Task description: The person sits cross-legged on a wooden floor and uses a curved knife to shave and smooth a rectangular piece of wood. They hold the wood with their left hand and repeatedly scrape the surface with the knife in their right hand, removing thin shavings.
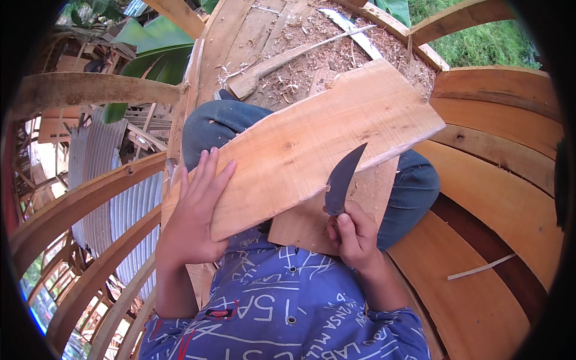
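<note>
A pale wooden board lies slantwise across my lap, its far end up to the right. My left hand rests spread on the board's near left end, fingers flat over its top face. In my right hand is a knife with a dark curved blade, its tip pointing up. The blade stands close to the board's right edge; whether they touch I cannot tell. The knife's handle is hidden in my fist. Beneath the board a second plank lies between my legs.
Wood shavings and a split stick of wood cover the floor ahead. Curved plank walls rise on the right, with a thin strip on them. Rails run along the left, with corrugated sheets beyond.
</note>
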A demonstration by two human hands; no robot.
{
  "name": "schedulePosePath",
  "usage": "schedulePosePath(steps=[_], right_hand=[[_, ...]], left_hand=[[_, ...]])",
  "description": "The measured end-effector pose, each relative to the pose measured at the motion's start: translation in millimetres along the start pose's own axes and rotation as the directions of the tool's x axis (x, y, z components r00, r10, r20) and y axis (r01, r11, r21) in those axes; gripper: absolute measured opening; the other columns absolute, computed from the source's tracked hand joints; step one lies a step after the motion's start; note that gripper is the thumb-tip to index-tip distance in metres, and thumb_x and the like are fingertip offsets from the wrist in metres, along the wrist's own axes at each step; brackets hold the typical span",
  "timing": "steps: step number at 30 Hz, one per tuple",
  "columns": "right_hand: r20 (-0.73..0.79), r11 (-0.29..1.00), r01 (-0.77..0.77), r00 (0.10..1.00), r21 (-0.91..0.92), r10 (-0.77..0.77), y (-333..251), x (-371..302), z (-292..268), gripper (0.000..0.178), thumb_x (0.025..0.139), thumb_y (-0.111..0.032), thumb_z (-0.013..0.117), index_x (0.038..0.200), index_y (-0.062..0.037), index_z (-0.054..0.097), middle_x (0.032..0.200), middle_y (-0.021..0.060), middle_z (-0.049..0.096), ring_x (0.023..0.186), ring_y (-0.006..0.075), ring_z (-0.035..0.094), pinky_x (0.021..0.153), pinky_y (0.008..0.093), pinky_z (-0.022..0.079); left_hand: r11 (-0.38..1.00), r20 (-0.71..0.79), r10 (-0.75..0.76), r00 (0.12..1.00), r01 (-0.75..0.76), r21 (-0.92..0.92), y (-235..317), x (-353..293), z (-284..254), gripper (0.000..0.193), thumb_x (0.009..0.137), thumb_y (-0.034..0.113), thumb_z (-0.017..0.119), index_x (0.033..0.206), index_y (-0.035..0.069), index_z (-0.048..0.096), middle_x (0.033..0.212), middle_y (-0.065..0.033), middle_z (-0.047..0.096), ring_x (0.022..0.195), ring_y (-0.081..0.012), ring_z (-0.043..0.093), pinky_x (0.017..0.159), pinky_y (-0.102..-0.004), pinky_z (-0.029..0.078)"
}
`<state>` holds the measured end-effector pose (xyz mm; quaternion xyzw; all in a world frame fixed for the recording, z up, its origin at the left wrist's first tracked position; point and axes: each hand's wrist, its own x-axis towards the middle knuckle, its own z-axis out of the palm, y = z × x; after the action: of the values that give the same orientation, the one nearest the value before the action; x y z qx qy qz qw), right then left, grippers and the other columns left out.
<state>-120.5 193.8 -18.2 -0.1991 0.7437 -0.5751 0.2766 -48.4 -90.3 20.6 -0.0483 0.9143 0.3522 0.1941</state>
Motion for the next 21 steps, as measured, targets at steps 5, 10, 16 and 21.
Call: schedulePosePath(steps=[5,10,16,21], right_hand=[[-0.412,0.906,0.043,0.899,0.421,0.149,-12.9,12.0,-6.0,0.028,0.103,-0.02,0.039,0.11,0.0016,0.055,0.063,0.0047,0.052,0.046,0.0084,0.044,0.044,0.0218,0.037],[-0.242,0.942,-0.058,0.96,0.332,0.144,-7.5,1.4,-17.4,0.025,0.101,-0.015,0.042,0.11,0.0028,0.058,0.068,0.0066,0.054,0.051,0.0096,0.048,0.047,0.023,0.038],[0.035,0.986,-0.115,0.993,0.12,0.112,-13.3,4.7,0.8,0.033,0.103,-0.024,0.038,0.106,0.002,0.057,0.065,0.0071,0.054,0.048,0.0082,0.045,0.046,0.0224,0.037],[-0.508,0.808,0.141,0.834,0.573,0.214,-15.7,18.6,-6.0,0.029,0.103,-0.02,0.038,0.11,0.0023,0.056,0.063,0.0061,0.053,0.047,0.0082,0.045,0.044,0.0229,0.036]], left_hand=[[0.999,-0.003,-0.012,1.0,0.012,-0.046,0.3,-0.7,-0.9,0.103,0.05,0.015,0.064,0.148,0.006,0.033,0.156,-0.0252,0.021,0.147,-0.0401,0.013,0.117,-0.0569,0.003],[0.999,0.017,0.001,1.0,0.0,-0.049,-2.7,-2.4,-1.2,0.105,0.049,0.015,0.063,0.149,0.006,0.032,0.157,-0.0249,0.02,0.147,-0.0396,0.012,0.117,-0.0569,0.002],[0.999,0.011,-0.007,1.0,0.007,-0.048,-3.2,-1.6,-0.2,0.105,0.049,0.016,0.063,0.149,0.006,0.033,0.157,-0.0244,0.022,0.148,-0.0384,0.013,0.117,-0.0566,0.002],[0.994,-0.023,0.004,1.0,-0.006,-0.113,-4.9,-1.1,1.0,0.104,0.049,0.012,0.065,0.148,0.011,0.035,0.156,-0.0245,0.023,0.146,-0.0403,0.015,0.116,-0.0576,0.005]])
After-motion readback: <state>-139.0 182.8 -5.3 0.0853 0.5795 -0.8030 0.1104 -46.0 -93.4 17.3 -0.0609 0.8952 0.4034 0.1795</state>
